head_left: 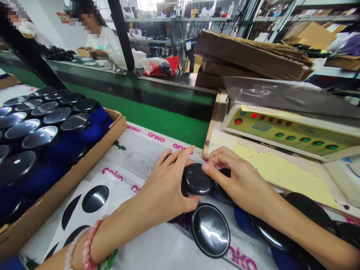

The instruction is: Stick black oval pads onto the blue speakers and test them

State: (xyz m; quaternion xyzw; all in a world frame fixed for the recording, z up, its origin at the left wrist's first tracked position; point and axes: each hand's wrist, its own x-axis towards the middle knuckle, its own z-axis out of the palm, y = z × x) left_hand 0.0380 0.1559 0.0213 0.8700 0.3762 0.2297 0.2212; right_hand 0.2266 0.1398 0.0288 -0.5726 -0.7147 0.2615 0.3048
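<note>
My left hand [165, 183] and my right hand [239, 180] grip the edges of a glossy black round disc [197, 179] from either side, just above a printed white plastic sheet [146, 150]. Partly under my right hand lies a second dark disc [223, 183]. Just below my hands, a larger glossy black oval disc [210, 230] rests on the sheet. More black discs [292, 221] lie beneath my right forearm, partly hidden. Under my left forearm are black circles printed on a white backing sheet [92, 198].
A cardboard tray [67, 191] at left holds several rows of glossy black discs on blue cloth. To the right stands a machine control panel [289, 131] with coloured buttons. Behind are a green bench [135, 108], a stack of cardboard [247, 56], and a co-worker [98, 37].
</note>
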